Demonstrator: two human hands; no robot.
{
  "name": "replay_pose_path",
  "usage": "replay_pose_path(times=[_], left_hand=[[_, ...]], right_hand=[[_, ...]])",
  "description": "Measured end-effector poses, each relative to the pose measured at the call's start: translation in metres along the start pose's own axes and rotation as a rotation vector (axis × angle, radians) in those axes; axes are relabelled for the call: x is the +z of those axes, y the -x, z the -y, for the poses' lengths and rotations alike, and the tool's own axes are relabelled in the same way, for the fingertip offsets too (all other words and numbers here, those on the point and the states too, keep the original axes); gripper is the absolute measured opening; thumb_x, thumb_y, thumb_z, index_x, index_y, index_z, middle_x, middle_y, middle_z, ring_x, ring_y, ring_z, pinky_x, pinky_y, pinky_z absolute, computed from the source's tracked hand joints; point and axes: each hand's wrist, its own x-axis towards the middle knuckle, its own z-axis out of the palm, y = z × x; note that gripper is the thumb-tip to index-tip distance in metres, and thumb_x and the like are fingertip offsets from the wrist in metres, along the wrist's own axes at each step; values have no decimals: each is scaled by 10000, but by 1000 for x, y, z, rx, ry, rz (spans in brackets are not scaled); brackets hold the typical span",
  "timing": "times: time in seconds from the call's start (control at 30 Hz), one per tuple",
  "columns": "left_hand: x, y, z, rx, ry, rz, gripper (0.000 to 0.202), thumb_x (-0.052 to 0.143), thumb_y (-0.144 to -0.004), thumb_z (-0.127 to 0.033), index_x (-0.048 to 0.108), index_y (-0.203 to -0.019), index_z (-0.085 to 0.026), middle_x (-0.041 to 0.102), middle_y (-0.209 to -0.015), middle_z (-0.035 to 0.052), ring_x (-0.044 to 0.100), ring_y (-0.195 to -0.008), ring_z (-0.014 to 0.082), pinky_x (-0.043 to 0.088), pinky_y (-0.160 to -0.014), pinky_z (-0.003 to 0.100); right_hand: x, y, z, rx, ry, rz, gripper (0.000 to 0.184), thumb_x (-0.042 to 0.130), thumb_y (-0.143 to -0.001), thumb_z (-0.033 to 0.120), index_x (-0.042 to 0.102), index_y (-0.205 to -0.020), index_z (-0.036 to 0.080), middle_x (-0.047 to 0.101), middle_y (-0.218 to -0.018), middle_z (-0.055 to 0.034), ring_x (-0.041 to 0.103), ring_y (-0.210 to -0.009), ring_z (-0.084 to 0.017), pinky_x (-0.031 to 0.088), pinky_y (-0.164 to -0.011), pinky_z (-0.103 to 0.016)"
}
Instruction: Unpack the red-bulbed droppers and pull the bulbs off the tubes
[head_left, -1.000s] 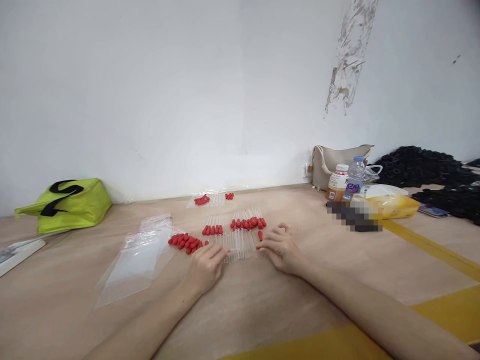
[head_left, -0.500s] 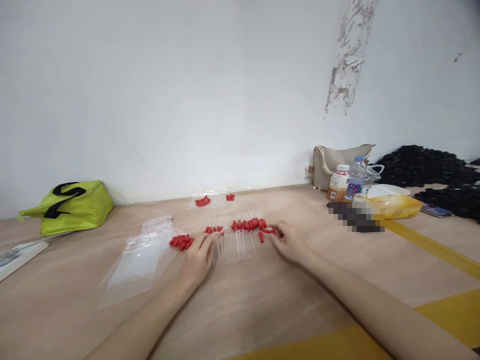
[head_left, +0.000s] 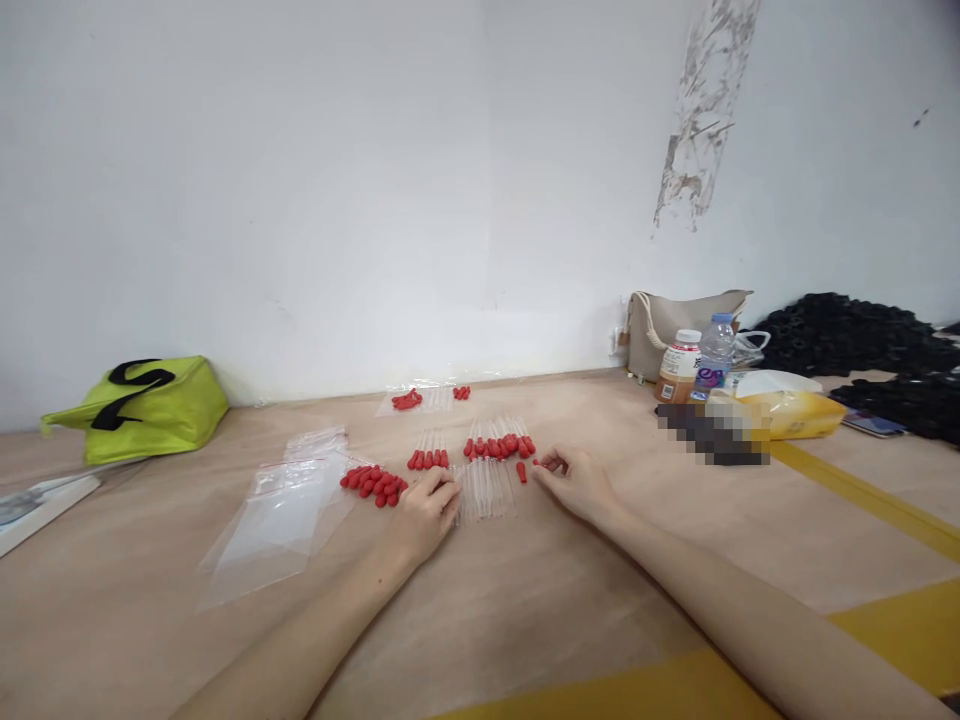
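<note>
Tubes (head_left: 486,490) are lined up, seemingly for easy picking, beside the curled left hand (head_left: 426,512), its hold hidden, while a red bulb (head_left: 536,463) is pinched by the right hand (head_left: 576,484)

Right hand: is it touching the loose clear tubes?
Apart. The head view shows brown table between the right hand and the loose clear tubes.

Your single head-worn view looks forward and down over the table (head_left: 480,630), with your left hand (head_left: 426,512) and right hand (head_left: 576,484) fairly near and the wall (head_left: 360,200) beyond.
</note>
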Motion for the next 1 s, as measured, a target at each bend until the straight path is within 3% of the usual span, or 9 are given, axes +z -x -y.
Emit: replay_pose_path(times=[0.27,0.57,0.73,0.9,1.0], left_hand=[[0,-12,-9,-125,37,135,205,419,-796,-133,618,-747,-155,461,-758,37,475,-632,109,409,-558,220],[-7,-13,-20,-254,212,290,155,556,-727,-224,646,-838,-165,500,-849,37,532,-656,111,469,-606,243],[-6,-11,-18,-245,241,351,206,606,-716,-277,640,-895,-180,536,-854,29,533,-643,111,470,-636,267],[-11,-2,-10,-152,163,293,405,593,-731,-410,565,-1088,-221,527,-1024,69,501,-936,203,429,-789,348],[-21,1,0,-63,43,350,550,560,-729,-501,456,-1219,-275,476,-1181,82,408,-1092,257,344,-883,430]], right_hand=[[4,-2,3,36,26,-1,143,537,-705,332,618,-681,216,641,-693,14,552,-619,-130,367,-570,-236],[9,-1,5,-9,43,27,134,556,-719,333,650,-728,237,668,-751,13,572,-670,-146,375,-619,-260],[10,1,4,-59,82,51,180,510,-765,343,671,-756,265,682,-810,14,587,-744,-165,380,-669,-281],[9,1,-1,-23,117,10,217,467,-793,350,669,-803,274,679,-821,12,590,-760,-168,375,-699,-290],[8,-2,-5,3,125,-34,205,486,-772,354,658,-795,243,664,-789,-4,579,-768,-172,377,-681,-279]])
